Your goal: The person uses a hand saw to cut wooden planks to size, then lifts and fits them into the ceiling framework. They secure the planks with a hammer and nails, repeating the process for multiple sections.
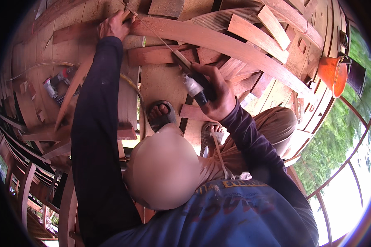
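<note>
A long curved reddish board (pixel 231 45) arches across the floor in front of me. At its left part, my left hand (pixel 113 26) is closed round a small wooden piece (pixel 127 15), its knuckles over the board. My right hand (pixel 218 88) grips a dark hand tool (pixel 202 84) wrapped with white material, above the nearer boards. A thin straight line (pixel 152 33) runs slantwise between the tool's tip and my left hand, crossing over the curved board. Whether it is a cord or a thin rod, I cannot tell.
Several offcuts (pixel 257 35) lie across the curved board's far side. An orange container (pixel 333 76) hangs or stands at the right edge, beside greenery. More boards and a cord (pixel 132 84) lie leftward. My sandalled feet (pixel 160 115) stand on planks with gaps.
</note>
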{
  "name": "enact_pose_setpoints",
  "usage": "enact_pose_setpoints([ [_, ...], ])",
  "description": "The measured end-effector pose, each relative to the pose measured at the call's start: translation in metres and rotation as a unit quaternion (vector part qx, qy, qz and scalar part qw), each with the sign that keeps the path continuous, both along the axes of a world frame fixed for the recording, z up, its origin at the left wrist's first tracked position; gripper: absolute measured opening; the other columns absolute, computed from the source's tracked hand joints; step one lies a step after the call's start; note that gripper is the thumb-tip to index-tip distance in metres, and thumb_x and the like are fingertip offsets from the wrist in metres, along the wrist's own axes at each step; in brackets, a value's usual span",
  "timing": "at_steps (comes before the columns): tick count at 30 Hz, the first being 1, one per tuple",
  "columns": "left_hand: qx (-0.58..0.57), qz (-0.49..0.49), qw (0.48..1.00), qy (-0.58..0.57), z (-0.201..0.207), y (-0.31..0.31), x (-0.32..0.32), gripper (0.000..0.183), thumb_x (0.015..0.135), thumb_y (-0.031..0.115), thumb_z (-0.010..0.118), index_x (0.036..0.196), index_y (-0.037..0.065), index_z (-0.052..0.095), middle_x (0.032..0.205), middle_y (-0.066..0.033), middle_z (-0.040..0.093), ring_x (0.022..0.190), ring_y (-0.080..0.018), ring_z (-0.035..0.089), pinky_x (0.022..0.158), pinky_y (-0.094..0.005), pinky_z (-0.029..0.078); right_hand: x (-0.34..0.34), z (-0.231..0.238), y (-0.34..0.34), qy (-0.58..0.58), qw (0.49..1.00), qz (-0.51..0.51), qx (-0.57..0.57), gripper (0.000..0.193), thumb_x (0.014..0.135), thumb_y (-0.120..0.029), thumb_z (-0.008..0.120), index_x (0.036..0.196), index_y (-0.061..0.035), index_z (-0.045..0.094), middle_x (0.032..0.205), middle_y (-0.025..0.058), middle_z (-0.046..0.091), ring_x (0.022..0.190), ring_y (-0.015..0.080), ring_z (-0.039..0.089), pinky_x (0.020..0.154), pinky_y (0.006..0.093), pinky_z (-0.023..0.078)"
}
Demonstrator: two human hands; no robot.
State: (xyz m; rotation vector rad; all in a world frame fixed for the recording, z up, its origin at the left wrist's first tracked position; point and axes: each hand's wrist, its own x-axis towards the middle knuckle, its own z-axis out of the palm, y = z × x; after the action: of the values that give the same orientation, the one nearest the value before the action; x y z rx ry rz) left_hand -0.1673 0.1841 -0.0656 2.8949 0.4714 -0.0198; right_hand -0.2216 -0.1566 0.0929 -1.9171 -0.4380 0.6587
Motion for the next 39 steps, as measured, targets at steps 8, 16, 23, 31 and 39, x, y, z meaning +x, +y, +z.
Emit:
enact_pose_setpoints([
  [8, -0.028, -0.007, 0.997, -0.07, 0.004, -0.011, -0.004, 0.033, 0.077, 0.038, 0.072, 0.097, 0.013, 0.063, 0.091, -0.0155, 0.068, 0.088, -0.0401, 0.064, 0.076, -0.0503, 0.049, -0.001, 0.006, -0.004, 0.009, 1.0, 0.001, -0.007, 0.046, 0.085, -0.011, 0.068, 0.125, 0.0, 0.048, 0.099, 0.0195, 0.07, 0.085, 0.03, 0.072, 0.071, 0.0341, 0.058],
  [16, 0.003, 0.007, 0.998, -0.06, 0.01, -0.012, -0.008, 0.033, 0.078, 0.039, 0.072, 0.097, 0.013, 0.063, 0.092, -0.0162, 0.068, 0.09, -0.0393, 0.064, 0.077, -0.0495, 0.049, -0.036, 0.027, -0.037, -0.089, 0.995, -0.007, -0.042, 0.044, 0.087, -0.016, 0.07, 0.122, 0.0014, 0.05, 0.095, 0.0188, 0.07, 0.083, 0.0274, 0.072, 0.069, 0.0328, 0.058],
  [23, 0.001, 0.009, 1.0, 0.007, 0.005, -0.004, -0.006, 0.051, 0.077, 0.049, 0.071, 0.114, 0.014, 0.066, 0.102, -0.0151, 0.069, 0.097, -0.036, 0.065, 0.084, -0.0461, 0.05, -0.025, 0.007, -0.01, -0.037, 0.999, -0.005, -0.003, 0.044, 0.083, -0.008, 0.069, 0.122, -0.0004, 0.05, 0.092, 0.022, 0.068, 0.08, 0.0357, 0.07, 0.068, 0.0385, 0.057],
  [31, 0.009, -0.001, 0.998, -0.061, 0.004, -0.012, -0.005, 0.031, 0.077, 0.033, 0.073, 0.098, 0.012, 0.064, 0.093, -0.015, 0.069, 0.089, -0.0368, 0.065, 0.078, -0.0474, 0.05, -0.004, -0.014, 0.005, -0.059, 0.998, 0.009, 0.015, 0.047, 0.084, -0.012, 0.069, 0.125, -0.0036, 0.046, 0.09, 0.0214, 0.068, 0.077, 0.0398, 0.068, 0.064, 0.0417, 0.056],
  [39, 0.025, 0.0, 0.999, -0.043, 0.004, -0.01, -0.014, 0.039, 0.078, 0.038, 0.07, 0.108, 0.013, 0.065, 0.101, -0.015, 0.068, 0.096, -0.0362, 0.064, 0.081, -0.0461, 0.05, -0.044, 0.032, -0.043, -0.039, 0.999, -0.004, -0.028, 0.043, 0.087, -0.013, 0.069, 0.123, -0.0003, 0.049, 0.1, 0.0192, 0.069, 0.089, 0.0286, 0.071, 0.074, 0.0346, 0.057],
])
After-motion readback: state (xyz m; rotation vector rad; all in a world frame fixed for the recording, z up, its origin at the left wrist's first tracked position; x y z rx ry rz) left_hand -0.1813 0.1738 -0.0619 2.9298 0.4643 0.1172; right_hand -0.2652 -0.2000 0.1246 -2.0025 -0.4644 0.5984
